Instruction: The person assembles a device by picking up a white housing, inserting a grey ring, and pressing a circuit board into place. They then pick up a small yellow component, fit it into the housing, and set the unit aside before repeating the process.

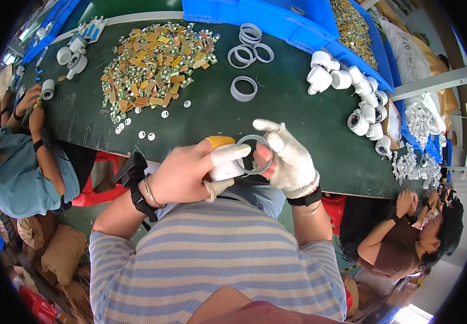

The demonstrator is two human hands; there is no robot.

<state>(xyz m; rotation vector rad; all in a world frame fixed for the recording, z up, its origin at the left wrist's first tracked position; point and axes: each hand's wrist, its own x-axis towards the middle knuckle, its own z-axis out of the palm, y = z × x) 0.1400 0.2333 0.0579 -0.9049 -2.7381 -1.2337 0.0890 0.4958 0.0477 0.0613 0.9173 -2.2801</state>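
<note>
We see our left hand (186, 168) with its grip closed around 1 white housing (226, 169). Our right hand (294, 159), in looser grip, has 1 ring (256, 172) just beside it. These 2 are at the table's (309, 121) near edge.

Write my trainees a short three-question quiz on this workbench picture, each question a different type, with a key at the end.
1. Multiple choice: what does the left hand hold?
A) a blue plastic tray
B) a white rounded plastic piece
C) a brown bulging sack
2. True or false: the right hand, in a white knit-cuffed glove, holds a translucent grey ring.
3. Short answer: on which side of the heap of small green-and-brown circuit boards do the loose pale plastic rings lie, as the worker sees it?

Key: 1. B; 2. True; 3. The right side.
</note>
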